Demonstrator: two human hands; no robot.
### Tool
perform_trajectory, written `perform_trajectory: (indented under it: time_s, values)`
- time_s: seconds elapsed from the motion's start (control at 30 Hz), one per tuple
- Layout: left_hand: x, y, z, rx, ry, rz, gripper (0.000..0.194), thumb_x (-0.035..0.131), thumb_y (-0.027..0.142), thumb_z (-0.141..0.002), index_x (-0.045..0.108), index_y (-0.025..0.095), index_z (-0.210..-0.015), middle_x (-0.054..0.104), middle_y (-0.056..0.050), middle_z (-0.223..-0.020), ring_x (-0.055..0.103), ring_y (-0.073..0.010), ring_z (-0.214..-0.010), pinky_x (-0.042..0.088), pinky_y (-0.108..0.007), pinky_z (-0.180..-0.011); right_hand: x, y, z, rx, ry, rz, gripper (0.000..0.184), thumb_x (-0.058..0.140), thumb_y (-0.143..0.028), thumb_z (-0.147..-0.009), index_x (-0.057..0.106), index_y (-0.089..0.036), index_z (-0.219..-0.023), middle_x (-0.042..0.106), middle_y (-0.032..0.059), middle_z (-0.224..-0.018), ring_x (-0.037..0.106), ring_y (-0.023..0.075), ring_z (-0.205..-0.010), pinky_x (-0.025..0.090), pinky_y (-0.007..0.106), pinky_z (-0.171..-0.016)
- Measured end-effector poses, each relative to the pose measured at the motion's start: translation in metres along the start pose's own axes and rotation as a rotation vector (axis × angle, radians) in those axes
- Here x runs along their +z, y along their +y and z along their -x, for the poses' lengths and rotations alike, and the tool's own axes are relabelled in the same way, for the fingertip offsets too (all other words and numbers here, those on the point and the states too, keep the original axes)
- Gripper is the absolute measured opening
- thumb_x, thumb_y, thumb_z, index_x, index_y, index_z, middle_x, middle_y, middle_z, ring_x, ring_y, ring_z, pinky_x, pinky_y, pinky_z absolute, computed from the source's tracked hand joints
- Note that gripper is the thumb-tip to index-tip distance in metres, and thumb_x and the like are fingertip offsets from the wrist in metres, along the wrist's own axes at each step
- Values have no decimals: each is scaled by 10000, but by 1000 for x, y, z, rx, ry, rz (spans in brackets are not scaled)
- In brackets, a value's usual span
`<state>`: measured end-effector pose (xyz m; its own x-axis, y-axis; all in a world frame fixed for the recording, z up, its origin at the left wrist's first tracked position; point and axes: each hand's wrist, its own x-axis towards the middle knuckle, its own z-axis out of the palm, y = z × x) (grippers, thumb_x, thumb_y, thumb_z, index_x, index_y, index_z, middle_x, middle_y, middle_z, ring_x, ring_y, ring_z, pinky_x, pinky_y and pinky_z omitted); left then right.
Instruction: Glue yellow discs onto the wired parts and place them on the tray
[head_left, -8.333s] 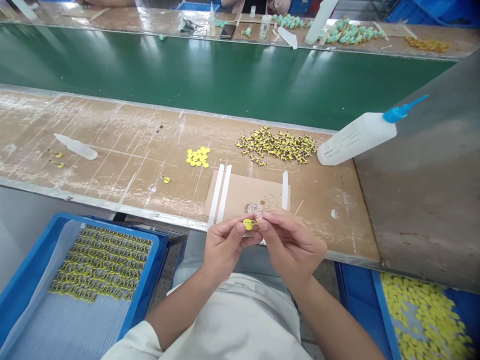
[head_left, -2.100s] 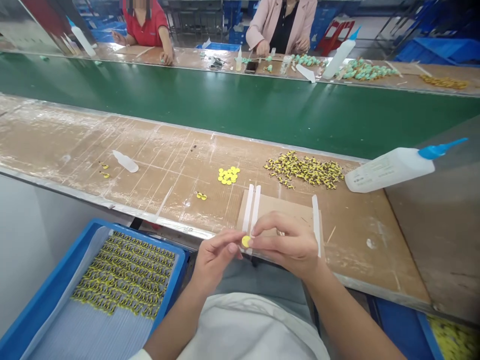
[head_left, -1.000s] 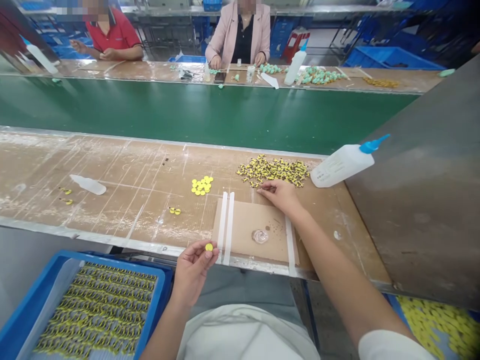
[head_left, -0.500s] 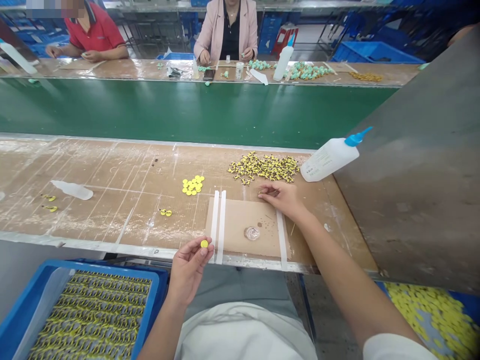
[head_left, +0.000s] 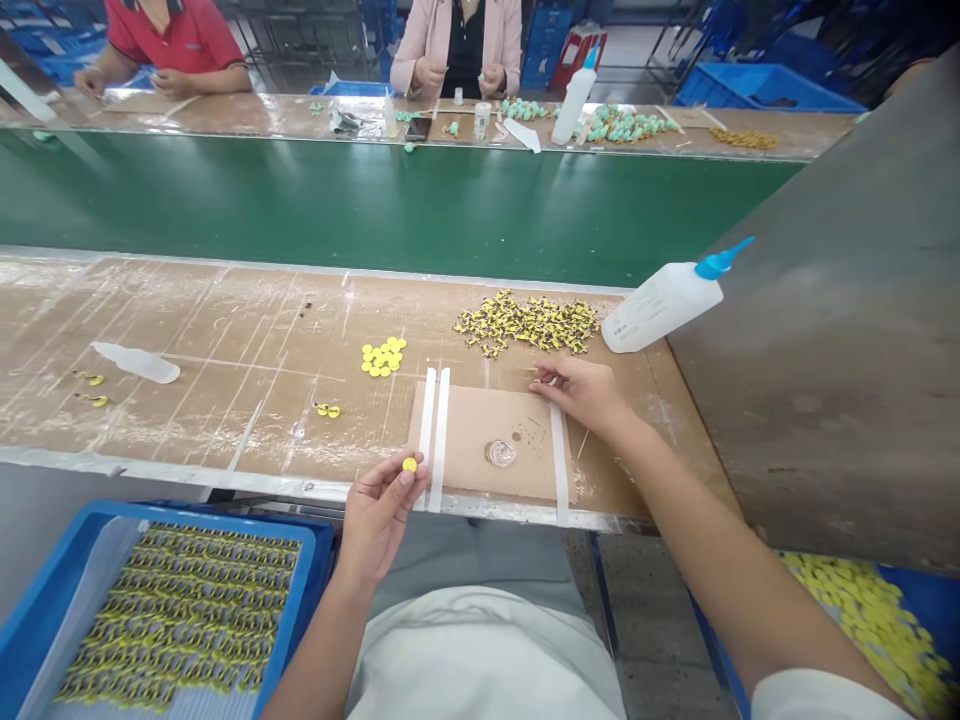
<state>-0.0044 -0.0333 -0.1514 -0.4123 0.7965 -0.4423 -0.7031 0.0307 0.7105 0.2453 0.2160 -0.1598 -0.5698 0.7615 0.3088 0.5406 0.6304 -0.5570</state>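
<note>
My left hand [head_left: 382, 508] pinches a small round yellow disc [head_left: 409, 464] between thumb and fingertips, at the table's front edge beside two white tape strips [head_left: 436, 440]. My right hand [head_left: 581, 388] is closed at the fingertips above the far right corner of a cardboard sheet [head_left: 472, 475]. Whatever lies in its pinch is too small to make out. Just beyond it spreads a pile of small yellow-and-black pieces [head_left: 529, 322]. On the cardboard stands a small clear dish [head_left: 500, 453]. Loose yellow discs [head_left: 383, 357] lie in a cluster left of the cardboard.
A white bottle with a blue nozzle [head_left: 661, 306] leans against a metal panel [head_left: 840, 340] at right. Several joined yellow-and-black pieces [head_left: 327, 410] and a clear bottle [head_left: 136, 362] lie leftward. A blue tray [head_left: 309, 560] sits below left. Across the green belt [head_left: 322, 205], two people work.
My right hand has shifted slightly right, away from the pile's near edge. My left hand keeps hold of the yellow disc. The camera view has tilted slightly downward.
</note>
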Motion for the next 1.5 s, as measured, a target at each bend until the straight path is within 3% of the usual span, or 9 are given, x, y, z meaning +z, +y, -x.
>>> perform_trajectory:
  time_s: [0.07, 0.17, 0.3, 0.53, 0.7, 0.8, 0.93, 1.23, 1.5]
  values:
    - [3, -1, -1, 12, -12, -5, 296, 888, 212, -657, 789, 178, -935, 791, -79, -939, 755, -138, -788, 610, -192, -782, 5, 4, 5, 58, 57, -28, 237, 723, -422, -827, 759, -217, -941, 769, 54, -862, 694, 202, -669, 578, 332, -656]
    - [10, -2, -3, 28, -25, -3, 297, 892, 213, -649, 791, 188, -927, 792, -74, -928, 753, -136, -772, 613, -199, -773, 10, 5, 11, 121, 112, -76, 239, 713, -443, -841, 772, -227, -925, 779, 48, -911, 724, 216, -749, 598, 341, -721]
    - [25, -6, -8, 47, -54, 1, 304, 897, 221, -640, 792, 193, -924, 790, -72, -941, 752, -141, -788, 611, -210, -785, 9, 2, 16, 119, 90, -122, 180, 701, -395, -859, 777, -253, -939, 773, 28, -987, 730, 217, -882, 590, 350, -839]
    - [44, -18, -15, 64, -94, 3, 312, 869, 249, -686, 782, 183, -978, 779, -77, -1007, 746, -145, -857, 590, -231, -849, 0, 0, 15, 88, 72, -107, 173, 672, -361, -870, 775, -252, -958, 768, 43, -1007, 718, 239, -915, 570, 391, -876]
    - [46, -30, -18, 159, -61, 12, 298, 858, 246, -700, 782, 184, -981, 778, -71, -998, 744, -141, -829, 594, -247, -839, 7, -31, 37, 260, 332, -346, 237, 722, -392, -837, 762, -208, -982, 768, 60, -935, 718, 214, -783, 603, 363, -752]
    - [47, -35, -20, 208, -33, 6, 301, 862, 266, -694, 783, 190, -974, 779, -72, -990, 744, -143, -798, 599, -269, -827, 20, -60, 59, 295, 400, -523, 258, 777, -368, -795, 753, -199, -989, 767, 58, -898, 719, 197, -759, 618, 356, -742]
    - [49, -35, -22, 209, -25, -13, 304, 864, 280, -692, 784, 188, -971, 781, -74, -969, 743, -142, -786, 599, -258, -807, 35, -81, 74, 196, 408, -528, 190, 805, -324, -772, 763, -225, -929, 768, 51, -861, 723, 202, -727, 632, 360, -705]
    - [50, -35, -20, 209, -19, -45, 304, 857, 295, -702, 783, 184, -974, 781, -73, -954, 742, -142, -776, 604, -253, -789, 40, -84, 73, -6, 372, -390, 69, 708, -279, -865, 760, -256, -904, 772, 49, -846, 732, 217, -761, 626, 388, -754]
    - [47, -35, -22, 202, -60, -48, 293, 847, 295, -718, 785, 188, -984, 779, -75, -966, 740, -137, -782, 607, -248, -791, 39, -85, 71, -174, 355, -401, 212, 707, -170, -853, 746, -301, -1015, 763, 24, -863, 721, 198, -765, 610, 363, -744]
